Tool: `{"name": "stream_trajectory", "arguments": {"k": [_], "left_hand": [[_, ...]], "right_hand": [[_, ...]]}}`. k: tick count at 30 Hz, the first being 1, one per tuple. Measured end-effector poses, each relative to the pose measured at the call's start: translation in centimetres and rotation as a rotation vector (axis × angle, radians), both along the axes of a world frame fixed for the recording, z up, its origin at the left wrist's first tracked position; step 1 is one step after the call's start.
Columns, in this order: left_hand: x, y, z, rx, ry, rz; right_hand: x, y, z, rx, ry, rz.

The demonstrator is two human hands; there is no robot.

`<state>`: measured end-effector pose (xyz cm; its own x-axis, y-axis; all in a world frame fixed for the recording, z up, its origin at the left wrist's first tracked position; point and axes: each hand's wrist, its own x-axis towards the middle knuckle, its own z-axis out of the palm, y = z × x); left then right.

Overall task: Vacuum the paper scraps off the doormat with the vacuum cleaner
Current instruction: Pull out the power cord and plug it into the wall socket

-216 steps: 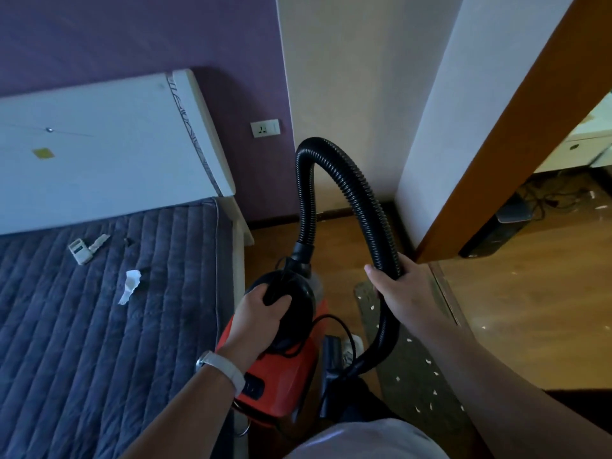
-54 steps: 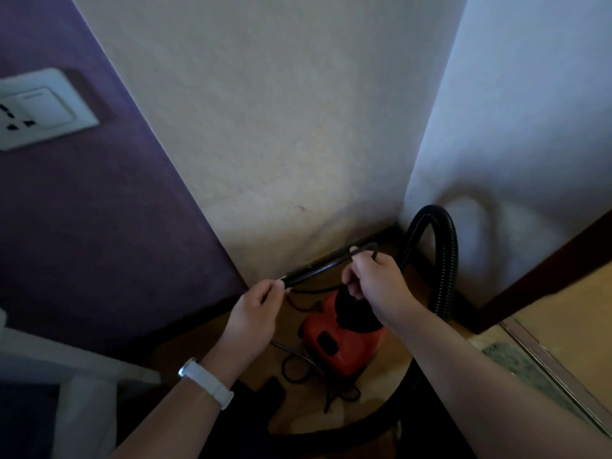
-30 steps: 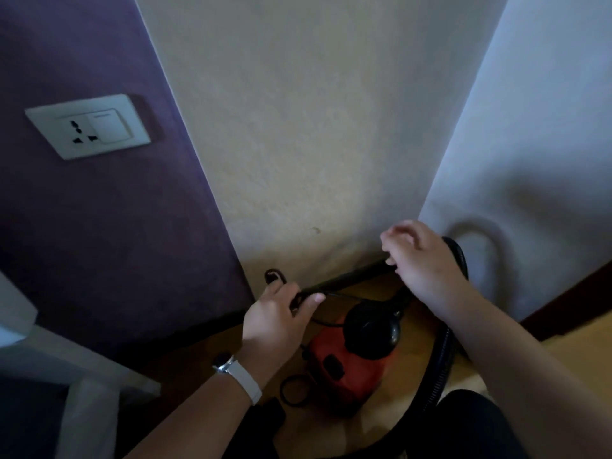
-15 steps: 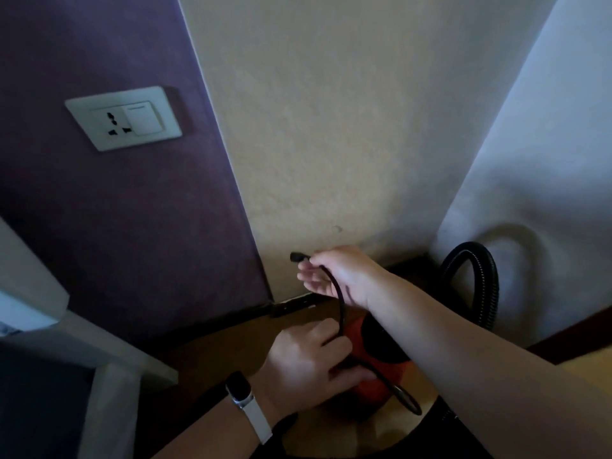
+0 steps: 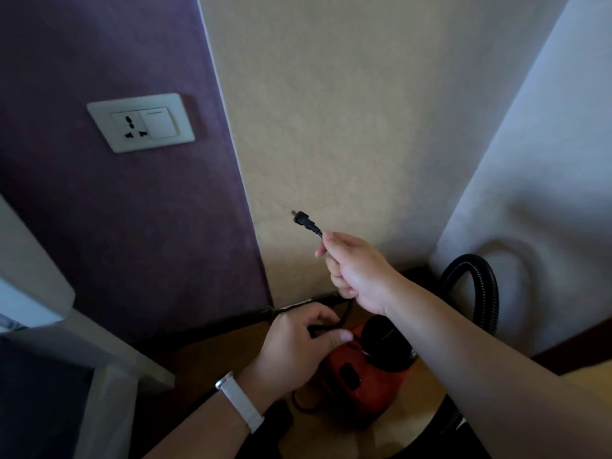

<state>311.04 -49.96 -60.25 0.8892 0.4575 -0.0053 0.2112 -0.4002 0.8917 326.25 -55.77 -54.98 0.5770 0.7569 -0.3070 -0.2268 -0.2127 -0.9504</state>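
Note:
A small red and black vacuum cleaner (image 5: 364, 385) stands on the wooden floor in the wall corner. Its black ribbed hose (image 5: 477, 293) arches up on the right. My right hand (image 5: 354, 273) pinches the black power cord just behind its plug (image 5: 304, 220), which points up and left in the air. Lower down, my left hand (image 5: 298, 346) is closed around a further stretch of the same cord, just left of the vacuum. The doormat and the paper scraps are out of view.
A white wall socket with a switch (image 5: 140, 122) sits on the purple wall at upper left, apart from the plug. The white bed headboard and frame (image 5: 43, 293) fill the lower left. Beige and white walls meet in the corner behind the vacuum.
My right hand has lifted the plug end of the cord higher and slid up close behind the plug. My left hand still grips the cord low by the vacuum.

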Motion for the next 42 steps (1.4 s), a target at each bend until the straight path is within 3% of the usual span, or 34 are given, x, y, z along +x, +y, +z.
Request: {"name": "stream_trajectory", "arguments": {"k": [5, 10, 18, 26, 33, 36, 42], "left_hand": [[0.5, -0.4, 1.4, -0.206, 0.131, -0.119], [0.7, -0.2, 2.5, -0.401, 0.104, -0.226], [-3.0, 5.5, 4.4, -0.074, 0.038, 0.040], [-7.1, 10.6, 4.9, -0.099, -0.016, 0.245], [-8.6, 13.8, 6.6, -0.087, -0.213, 0.360], [-9.4, 15.4, 7.3, -0.071, -0.282, 0.426], [-10.9, 18.1, 7.5, 0.031, -0.230, 0.467]], "right_hand": [[-0.7, -0.3, 0.4, 0.085, -0.108, 0.089], [-0.9, 0.6, 1.9, 0.108, -0.226, 0.136], [-3.1, 6.1, 6.7, 0.147, -0.159, 0.108], [-7.7, 14.7, 9.8, 0.177, -0.077, 0.197], [-9.6, 20.0, 11.7, 0.113, -0.021, 0.137], [-10.1, 22.0, 11.8, 0.063, -0.112, 0.102], [-11.1, 24.7, 10.5, -0.015, -0.437, 0.035]]}}
